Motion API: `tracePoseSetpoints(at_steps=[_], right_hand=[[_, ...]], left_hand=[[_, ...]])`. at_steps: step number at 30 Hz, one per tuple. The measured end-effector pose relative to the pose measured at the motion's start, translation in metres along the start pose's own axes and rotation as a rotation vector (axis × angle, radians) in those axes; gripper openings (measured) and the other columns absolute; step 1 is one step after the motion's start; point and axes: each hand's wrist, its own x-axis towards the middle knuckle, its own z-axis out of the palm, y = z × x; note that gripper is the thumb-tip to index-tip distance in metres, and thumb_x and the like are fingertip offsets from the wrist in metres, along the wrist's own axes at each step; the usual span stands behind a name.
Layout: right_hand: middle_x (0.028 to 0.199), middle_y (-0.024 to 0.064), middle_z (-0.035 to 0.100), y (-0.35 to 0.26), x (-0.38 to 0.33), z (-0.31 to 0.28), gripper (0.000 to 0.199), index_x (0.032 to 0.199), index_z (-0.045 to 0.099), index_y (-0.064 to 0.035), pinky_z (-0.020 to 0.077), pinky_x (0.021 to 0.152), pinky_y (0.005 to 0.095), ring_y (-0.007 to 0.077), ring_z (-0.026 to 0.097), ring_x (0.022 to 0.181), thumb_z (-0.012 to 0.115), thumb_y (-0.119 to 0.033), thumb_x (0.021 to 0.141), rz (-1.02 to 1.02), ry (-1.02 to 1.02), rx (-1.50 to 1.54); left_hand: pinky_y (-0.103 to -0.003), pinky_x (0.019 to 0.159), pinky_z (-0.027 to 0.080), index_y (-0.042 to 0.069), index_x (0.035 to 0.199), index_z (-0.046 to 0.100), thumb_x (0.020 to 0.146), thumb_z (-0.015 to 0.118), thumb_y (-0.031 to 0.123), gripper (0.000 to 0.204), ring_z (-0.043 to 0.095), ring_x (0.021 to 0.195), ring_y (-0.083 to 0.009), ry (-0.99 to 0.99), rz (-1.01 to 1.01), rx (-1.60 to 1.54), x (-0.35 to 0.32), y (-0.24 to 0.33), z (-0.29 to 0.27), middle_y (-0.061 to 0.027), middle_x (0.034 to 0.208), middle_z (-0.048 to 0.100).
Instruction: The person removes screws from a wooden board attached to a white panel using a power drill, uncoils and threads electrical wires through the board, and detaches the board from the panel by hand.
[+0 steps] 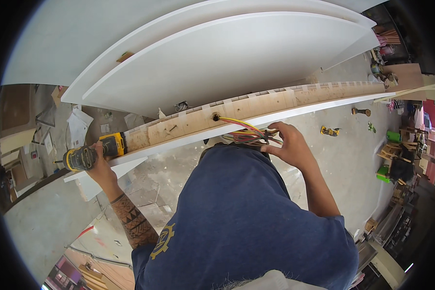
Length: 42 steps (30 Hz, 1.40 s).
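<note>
My left hand (100,168) is wrapped round the handle of a yellow and black cordless drill (82,157). The drill is at the left end of a long wooden beam (169,129) with a white face along its near side. Close to my waist, my right hand (293,145) has thumb and fingers round the end of a bundle of coloured wires (246,137). Yellow and red strands run from that bundle into a dark round hole (216,117) in the beam. A screw (173,128) sticks out of the wood between the drill and the hole.
Large white curved panels (227,48) stand beyond the beam. Another yellow and black power tool (329,131) lies on the floor at right. Paper sheets (79,126) are scattered at left. Stacked materials and green items (384,173) line the right side.
</note>
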Motion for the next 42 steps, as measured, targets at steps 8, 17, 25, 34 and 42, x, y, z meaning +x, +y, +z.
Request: tracePoseSetpoints(at_steps=[8, 17, 25, 34, 42], right_hand=[[0.096, 0.0148, 0.063, 0.051, 0.004, 0.028, 0.054, 0.118, 0.074, -0.0107, 0.0535, 0.090, 0.0482, 0.0372, 0.059, 0.097, 0.092, -0.020, 0.068, -0.113, 0.124, -0.154], [0.090, 0.0093, 0.053, 0.056, -0.007, 0.007, 0.051, 0.118, 0.076, -0.0144, 0.0454, 0.088, 0.0481, 0.0318, 0.051, 0.091, 0.086, -0.018, 0.068, -0.280, 0.510, -0.135], [0.075, 0.0062, 0.054, 0.053, 0.020, -0.028, 0.036, 0.105, 0.078, -0.0062, 0.0483, 0.065, 0.0412, 0.0274, 0.051, 0.072, 0.088, -0.017, 0.072, -0.675, 0.476, -0.076], [0.070, 0.0144, 0.065, -0.009, 0.067, -0.070, 0.020, 0.088, 0.075, 0.0007, 0.0493, 0.063, 0.0448, 0.0321, 0.059, 0.064, 0.078, -0.019, 0.087, -0.786, 0.070, 0.016], [0.057, 0.0050, 0.049, -0.030, 0.105, -0.081, 0.030, 0.088, 0.077, 0.0035, 0.0377, 0.050, 0.0342, 0.0109, 0.046, 0.052, 0.073, -0.025, 0.097, -0.406, -0.187, 0.168]], left_hand=[[-0.034, 0.093, 0.058, -0.004, 0.118, 0.068, 0.096, 0.083, 0.015, 0.033, 0.070, 0.101, -0.0170, -0.029, 0.035, 0.122, 0.004, -0.004, -0.007, -0.0106, 0.117, 0.073], [-0.036, 0.095, 0.057, -0.003, 0.130, 0.064, 0.093, 0.085, 0.018, 0.048, 0.070, 0.103, -0.0199, 0.028, -0.075, 0.046, 0.009, -0.004, 0.001, -0.0088, 0.117, 0.071], [-0.033, 0.102, 0.053, -0.004, 0.138, 0.056, 0.091, 0.087, 0.015, 0.059, 0.067, 0.113, -0.0208, 0.013, -0.031, 0.100, 0.019, -0.008, -0.004, -0.0103, 0.124, 0.069], [-0.042, 0.113, 0.049, -0.012, 0.162, 0.019, 0.088, 0.089, 0.016, 0.106, 0.050, 0.139, -0.0354, 0.269, 0.167, 0.294, -0.042, -0.006, 0.021, -0.0282, 0.152, 0.043], [-0.046, 0.120, 0.039, -0.009, 0.161, 0.032, 0.095, 0.080, 0.011, 0.084, 0.051, 0.137, -0.0351, 0.146, 0.542, 0.378, -0.186, 0.022, 0.095, -0.0252, 0.152, 0.046]])
